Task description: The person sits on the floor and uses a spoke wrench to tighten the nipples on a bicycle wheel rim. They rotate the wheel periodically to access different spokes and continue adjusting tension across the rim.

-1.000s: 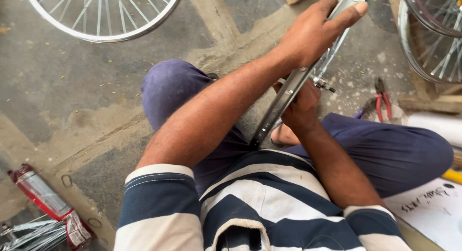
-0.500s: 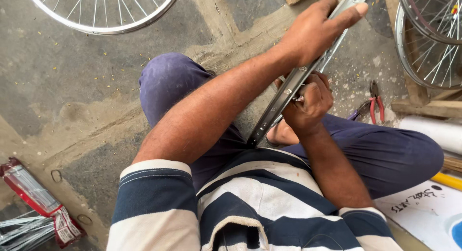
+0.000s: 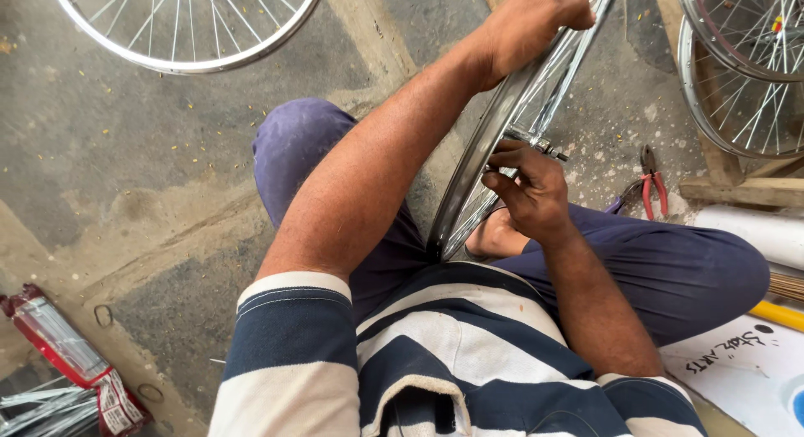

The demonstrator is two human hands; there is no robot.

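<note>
Left hand (image 3: 528, 23): gripping rim (image 3: 490, 144) top.
Right hand (image 3: 532, 186): pinching hub (image 3: 536, 142).
Progress: looks like lacing underway, few spokes (image 3: 548, 94) visible.

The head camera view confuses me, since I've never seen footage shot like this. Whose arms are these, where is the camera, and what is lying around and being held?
The camera sits on the person's head and looks down, so the striped shirt and both arms belong to the wearer, who sits on a concrete floor. There is no machine, only bare hands. The left hand grips the top of a shiny bicycle wheel rim standing on edge between the legs. The right hand has its fingers closed on a small metal part at the rim's inner side; what it is exactly is too small to tell. On the floor lie finished spoked wheels, more wheels at the right, red-handled pliers, and a red packet of spokes.
</note>
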